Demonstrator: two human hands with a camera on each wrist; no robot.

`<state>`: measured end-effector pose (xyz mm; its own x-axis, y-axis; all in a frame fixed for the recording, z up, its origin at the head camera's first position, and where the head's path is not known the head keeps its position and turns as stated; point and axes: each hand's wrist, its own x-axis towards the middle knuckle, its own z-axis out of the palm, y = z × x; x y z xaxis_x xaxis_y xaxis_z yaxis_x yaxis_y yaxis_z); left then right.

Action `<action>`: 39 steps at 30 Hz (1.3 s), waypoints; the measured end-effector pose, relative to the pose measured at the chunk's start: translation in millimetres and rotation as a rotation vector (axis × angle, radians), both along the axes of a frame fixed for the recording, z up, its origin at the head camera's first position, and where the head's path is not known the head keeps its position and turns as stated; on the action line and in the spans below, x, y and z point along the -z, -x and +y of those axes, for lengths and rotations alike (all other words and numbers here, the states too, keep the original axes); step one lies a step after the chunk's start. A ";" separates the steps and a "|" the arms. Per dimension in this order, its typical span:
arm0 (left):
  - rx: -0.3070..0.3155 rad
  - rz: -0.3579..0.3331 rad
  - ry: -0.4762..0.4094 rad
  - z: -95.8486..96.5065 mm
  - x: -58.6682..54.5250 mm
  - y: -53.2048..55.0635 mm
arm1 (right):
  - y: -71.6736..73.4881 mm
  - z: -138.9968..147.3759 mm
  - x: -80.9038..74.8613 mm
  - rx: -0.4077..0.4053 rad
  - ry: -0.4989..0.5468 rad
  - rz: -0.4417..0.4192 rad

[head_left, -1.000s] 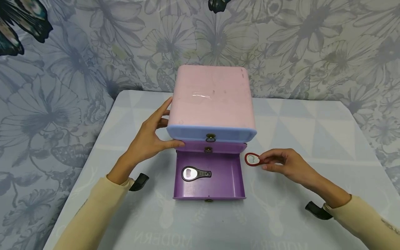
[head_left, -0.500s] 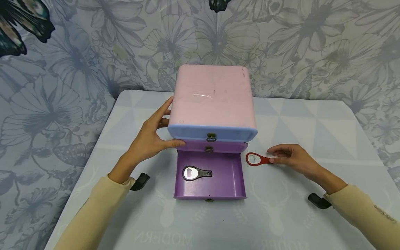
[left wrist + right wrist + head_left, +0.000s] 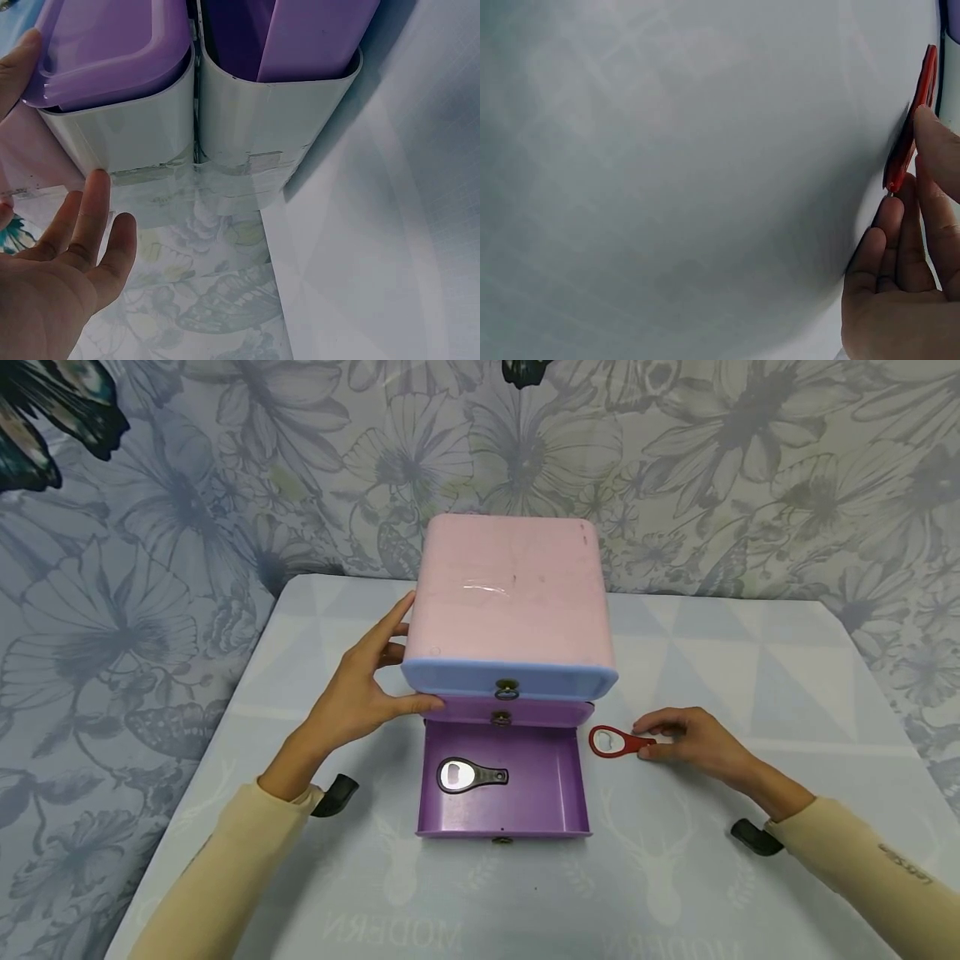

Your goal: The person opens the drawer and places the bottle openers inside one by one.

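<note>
My left hand (image 3: 356,689) rests against the left side of a small drawer cabinet (image 3: 513,593). Its fingers lie spread along the side, and the thumb touches the front of a closed purple drawer (image 3: 112,45). Below that, another purple drawer (image 3: 532,802) is pulled out, with a black bottle opener (image 3: 471,776) lying inside it. To the right of the cabinet, my right hand (image 3: 697,743) pinches the handle end of a red bottle opener (image 3: 611,742). In the right wrist view, the red opener (image 3: 909,142) appears nearly edge-on at the thumb and fingers.
The cabinet has a pink top and a blue upper front (image 3: 450,677) with a ring pull. It stands on a pale patterned table (image 3: 750,693). Behind is a wall with flower-print covering (image 3: 712,460). Black straps show at both sleeves.
My right hand has drawn back slightly to the right along the red opener's handle, loosened, then closed in on the handle end again. The left hand and cabinet stay in place.
</note>
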<state>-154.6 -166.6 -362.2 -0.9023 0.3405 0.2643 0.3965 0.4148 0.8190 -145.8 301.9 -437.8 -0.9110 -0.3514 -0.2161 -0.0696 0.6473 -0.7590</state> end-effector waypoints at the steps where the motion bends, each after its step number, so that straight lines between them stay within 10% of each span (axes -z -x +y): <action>1: 0.001 0.001 0.000 0.1 0.0 0.1 | -0.3 -0.3 0.5 -0.001 -0.008 0.013; 14: 0.002 -0.001 -0.005 -0.6 1.9 -0.5 | -6.2 -6.1 9.8 -0.108 -0.075 0.293; 39: -0.003 -0.005 0.001 0.8 0.0 0.8 | -9.9 -6.1 -4.7 -0.097 -0.016 0.188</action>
<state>-155.3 -165.7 -362.3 -0.9045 0.3382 0.2599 0.3916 0.4167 0.8204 -136.0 295.8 -433.1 -0.8977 -0.4375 -0.0514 -0.2720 0.6424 -0.7164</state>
